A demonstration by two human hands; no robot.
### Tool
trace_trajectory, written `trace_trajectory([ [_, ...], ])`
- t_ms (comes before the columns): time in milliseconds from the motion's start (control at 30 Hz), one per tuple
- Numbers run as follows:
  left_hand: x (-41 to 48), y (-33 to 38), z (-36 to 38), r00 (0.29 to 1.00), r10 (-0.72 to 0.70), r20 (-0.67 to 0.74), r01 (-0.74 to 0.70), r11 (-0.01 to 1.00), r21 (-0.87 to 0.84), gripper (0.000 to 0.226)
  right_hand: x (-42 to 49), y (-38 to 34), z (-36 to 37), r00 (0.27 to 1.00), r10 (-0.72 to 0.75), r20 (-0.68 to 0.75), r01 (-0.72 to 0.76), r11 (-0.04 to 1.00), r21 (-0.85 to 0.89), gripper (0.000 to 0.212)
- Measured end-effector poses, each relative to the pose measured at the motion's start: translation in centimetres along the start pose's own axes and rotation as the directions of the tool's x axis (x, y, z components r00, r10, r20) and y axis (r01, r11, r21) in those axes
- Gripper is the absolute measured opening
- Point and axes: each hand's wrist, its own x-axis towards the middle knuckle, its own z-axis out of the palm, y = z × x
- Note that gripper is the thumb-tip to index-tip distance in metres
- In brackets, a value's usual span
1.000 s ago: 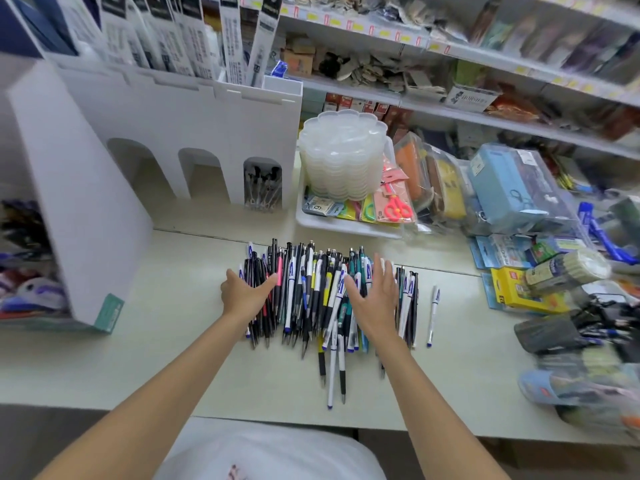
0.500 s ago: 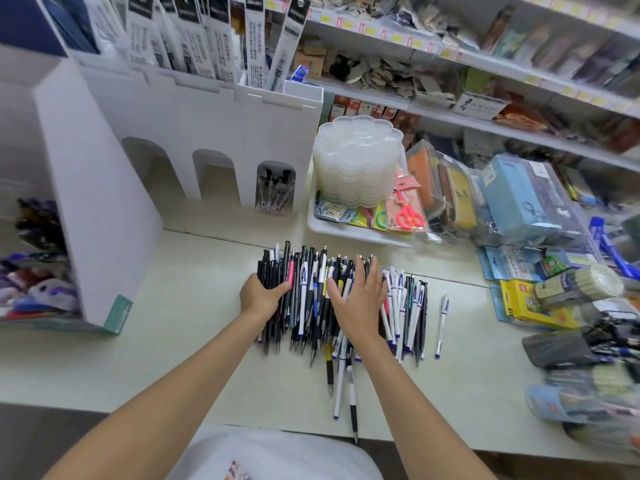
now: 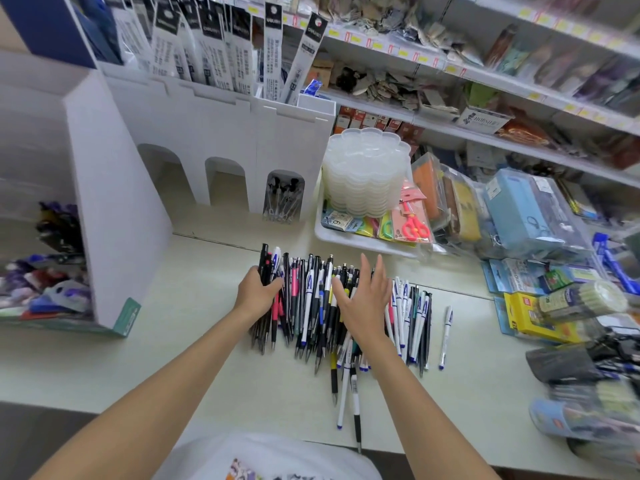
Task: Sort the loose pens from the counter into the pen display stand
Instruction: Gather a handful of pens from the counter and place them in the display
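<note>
Your hands have squeezed the pens (image 3: 311,306) tighter on the counter (image 3: 173,358). Left hand (image 3: 258,294) now curls round a few at the edge; right hand (image 3: 363,299) stays flat, fingers straight. First bunch looks ready for the stand (image 3: 221,133).

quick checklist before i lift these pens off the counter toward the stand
Left hand grip on black pens at the pile's left edge: ok, fingers curled round them.
Right hand free: ok, fingers straight over the pile of loose pens.
White cardboard display stand has room: ok, left and middle arches look empty.
No strays: not ok, one white blue-tipped pen lies apart, right.
Gripped pens all one kind: cannot tell.
</note>
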Motion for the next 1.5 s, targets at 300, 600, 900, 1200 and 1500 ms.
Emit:
trace_trajectory([
  [300,-0.2,6.7,-2.9,0.993,-0.056,-0.104,-0.014,0.819,-0.574,0.011,-0.3,-4.8,-1.4,0.998,0.004,-0.058,0.023,0.891,0.453,0.047],
  [600,-4.7,9.6,1.2,0.999,0.031,-0.039,-0.048,0.801,-0.596,0.020,0.9,-11.5,-1.2,0.703,0.403,0.585,-0.569,-0.174,0.804,0.055],
  [900,-6.2,8.2,-3.7,0.915,0.186,0.357,0.079,0.786,-0.613,0.029,0.7,-12.0,-6.3,0.956,-0.007,0.294,-0.215,0.665,0.715,0.045],
  [1200,-10.1,7.5,-10.1,0.923,0.197,0.331,0.029,0.822,-0.569,0.022,0.3,-16.4,-7.5,0.888,-0.401,0.225,0.154,0.721,0.675,0.051],
  [1500,-10.1,7.9,-18.4,0.911,0.274,0.308,-0.057,0.824,-0.564,0.027,-1.3,-24.1,-6.4,0.901,-0.415,0.125,0.209,0.669,0.713,0.059],
])
